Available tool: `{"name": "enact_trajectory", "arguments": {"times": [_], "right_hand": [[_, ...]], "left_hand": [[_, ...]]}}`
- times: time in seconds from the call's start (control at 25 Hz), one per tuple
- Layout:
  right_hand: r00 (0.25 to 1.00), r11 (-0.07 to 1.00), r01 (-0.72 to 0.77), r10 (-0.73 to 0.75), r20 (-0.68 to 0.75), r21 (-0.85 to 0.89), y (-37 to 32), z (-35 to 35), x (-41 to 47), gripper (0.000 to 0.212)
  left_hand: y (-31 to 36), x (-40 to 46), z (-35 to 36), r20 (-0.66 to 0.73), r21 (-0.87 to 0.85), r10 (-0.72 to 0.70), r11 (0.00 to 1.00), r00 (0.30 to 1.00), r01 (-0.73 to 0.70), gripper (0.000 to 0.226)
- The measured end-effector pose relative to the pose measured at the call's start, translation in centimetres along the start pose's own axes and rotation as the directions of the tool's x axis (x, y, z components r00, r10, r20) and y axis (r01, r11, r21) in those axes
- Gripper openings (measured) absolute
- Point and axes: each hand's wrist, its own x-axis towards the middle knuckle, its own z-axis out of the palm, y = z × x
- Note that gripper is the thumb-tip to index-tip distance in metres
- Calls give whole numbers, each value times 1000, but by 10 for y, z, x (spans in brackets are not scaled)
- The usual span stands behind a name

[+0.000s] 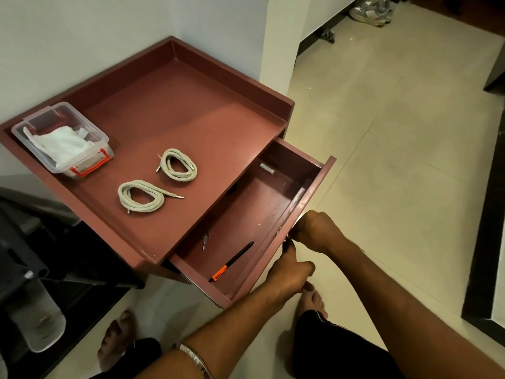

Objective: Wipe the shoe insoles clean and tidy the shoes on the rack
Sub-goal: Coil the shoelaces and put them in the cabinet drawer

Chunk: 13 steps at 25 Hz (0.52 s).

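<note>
Both hands meet at the open drawer's front panel [314, 198], lower centre: right hand [317, 231] and left hand [289, 272] curled at its outer face, their grip hidden. The sneakers [373, 10] sit far off, top right.

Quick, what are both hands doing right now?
Left hand: fingers curled at the drawer front; grip hidden.
Right hand: the same.

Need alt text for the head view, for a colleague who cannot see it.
Both hands, left hand and right hand, grip the front of an open reddish-brown wooden drawer holding an orange-and-black pen. Two coiled beige shoelaces lie on top.
</note>
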Motion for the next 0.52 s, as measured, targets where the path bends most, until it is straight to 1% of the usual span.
{"name": "enact_trajectory", "arguments": {"times": [0.08,0.16,0.2,0.28,0.36,0.44,0.52], "right_hand": [[999,1000,7,-7,35,-4,-1,-3,-2,23],[998,999,-39,39,45,4,-2,-12,-4,24],[996,996,-87,87,23,12,-3,-19,-5,22],[982,983,-182,183,-50,31,-7,-37,-10,16],[963,971,-237,237,-131,18,-18,-57,-17,18],[939,967,-254,247,-240,1,-31,-74,-25,22],[916,973,-225,230,-330,55,-46,-83,-27,20]], "left_hand": [[10,-7,-4,42,-132,-6,991,999,12,76],[20,-16,-8,50,-165,6,986,999,2,67],[25,-21,-10,54,-164,9,986,999,0,63],[35,-34,-18,87,-201,12,980,996,6,50],[44,-46,-32,106,-230,37,973,994,-12,42],[49,-55,-52,77,-188,91,979,993,-75,38],[51,-65,-74,20,-142,162,977,987,-158,33]]}}
